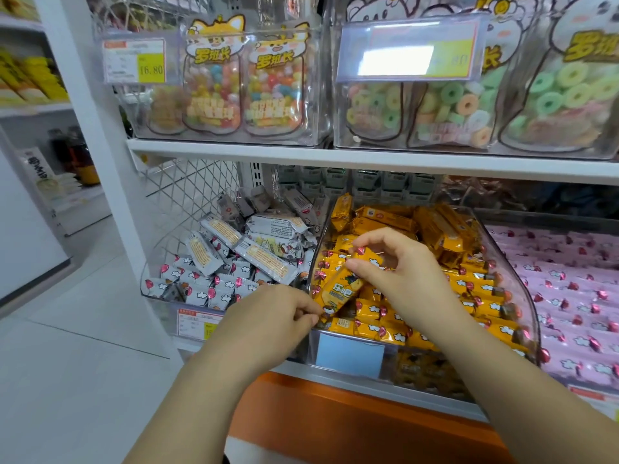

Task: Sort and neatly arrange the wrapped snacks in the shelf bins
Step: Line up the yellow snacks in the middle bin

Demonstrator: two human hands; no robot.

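Note:
A yellow wrapped snack bar [341, 289] lies slanted over the front left corner of the clear middle bin [522, 296], which is filled with several yellow snacks. My right hand [402, 272] pinches its upper end with thumb and fingers. My left hand [278, 316] pinches its lower end at the bin's front edge. The left bin [150, 289] holds a loose heap of grey-white wrapped snacks [254, 249]. The right bin holds pink wrapped snacks [576, 289] laid in rows.
The shelf board [335, 159] above carries clear boxes of candy bags [244, 85] and ring gummies [469, 102] with price tags. An orange base panel [335, 420] runs below the bins. White floor [77, 363] lies to the left.

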